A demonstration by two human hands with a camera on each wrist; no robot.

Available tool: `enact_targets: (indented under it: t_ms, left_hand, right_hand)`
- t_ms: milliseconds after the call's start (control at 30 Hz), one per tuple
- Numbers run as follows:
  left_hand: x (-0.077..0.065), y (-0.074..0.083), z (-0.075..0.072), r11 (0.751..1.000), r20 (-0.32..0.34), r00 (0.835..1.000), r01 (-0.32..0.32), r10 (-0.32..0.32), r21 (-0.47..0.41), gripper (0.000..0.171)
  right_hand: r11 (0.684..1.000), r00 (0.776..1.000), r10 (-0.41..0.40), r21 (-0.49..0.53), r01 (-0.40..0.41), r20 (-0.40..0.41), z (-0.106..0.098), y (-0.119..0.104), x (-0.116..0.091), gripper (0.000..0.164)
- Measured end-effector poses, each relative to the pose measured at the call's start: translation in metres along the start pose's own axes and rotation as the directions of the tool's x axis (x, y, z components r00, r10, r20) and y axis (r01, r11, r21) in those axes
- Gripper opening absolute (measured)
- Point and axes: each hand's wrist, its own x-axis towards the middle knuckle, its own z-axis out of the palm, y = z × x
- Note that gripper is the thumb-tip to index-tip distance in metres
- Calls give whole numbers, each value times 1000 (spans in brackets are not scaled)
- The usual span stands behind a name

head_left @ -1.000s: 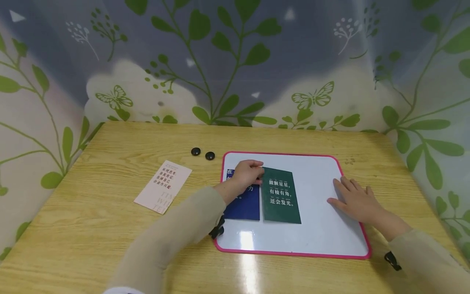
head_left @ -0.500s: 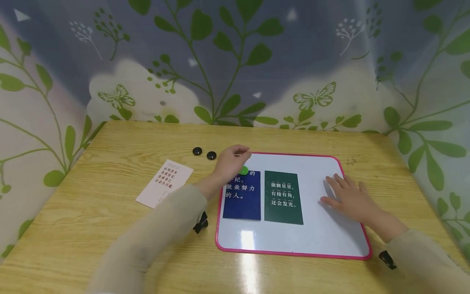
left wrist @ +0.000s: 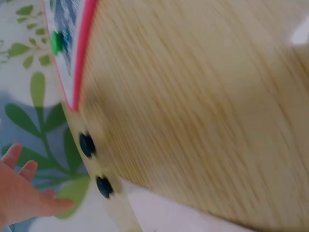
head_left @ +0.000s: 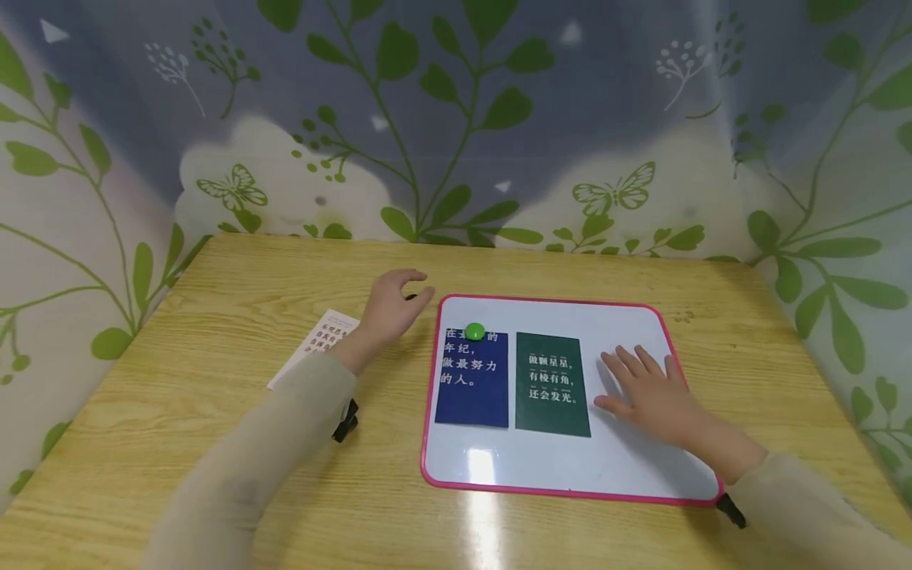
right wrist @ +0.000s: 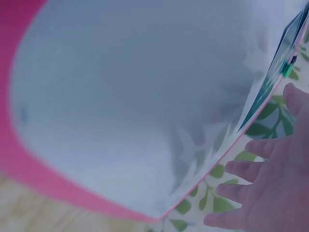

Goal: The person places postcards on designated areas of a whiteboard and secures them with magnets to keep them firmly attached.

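Observation:
My left hand (head_left: 390,310) hovers past the board's left edge with thumb and fingers apart, holding nothing. Under it are two black round magnets; the left wrist view shows both, a nearer magnet (left wrist: 104,186) and a farther magnet (left wrist: 87,145). In the head view the hand covers most of them. A pink-rimmed whiteboard (head_left: 620,463) carries a blue card (head_left: 473,404) and, beside it, a green card (head_left: 552,419). At the blue card's top edge sits a bright green magnet (head_left: 474,331). Fingers spread, my right hand (head_left: 655,400) is over the board's right part, holding nothing.
A pale pink card (head_left: 313,348) lies on the wooden table (head_left: 385,507) at left, partly behind the left forearm. A patterned curtain (head_left: 456,119) rises along the table's back edge and both sides.
My left hand has moved left from between the two cards to above the black magnets, uncovering the green magnet and blue card. My right hand has shifted left over the board.

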Motion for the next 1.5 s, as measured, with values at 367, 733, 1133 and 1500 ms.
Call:
enact_targets:
  t_ms: [367, 733, 1133, 1500]
  left_hand:
    - [1, -25, -14, 970, 3, 1000, -12, 11, 243, 46]
    - [0, -34, -20, 945, 30, 999, 4, -15, 326, 47]
    - [6, -39, -17, 923, 61, 998, -4, -21, 384, 46]
    - [14, -37, -8, 878, 73, 996, 5, -45, 479, 44]
  right_hand:
    - [997, 997, -80, 0, 80, 11, 8, -28, 0, 76]
    - [994, 994, -107, -10, 107, 37, 11, -32, -1, 75]
    - [991, 991, -131, 3, 131, 19, 6, -33, -2, 74]
    - [986, 985, -169, 14, 168, 27, 6, -32, -4, 72]
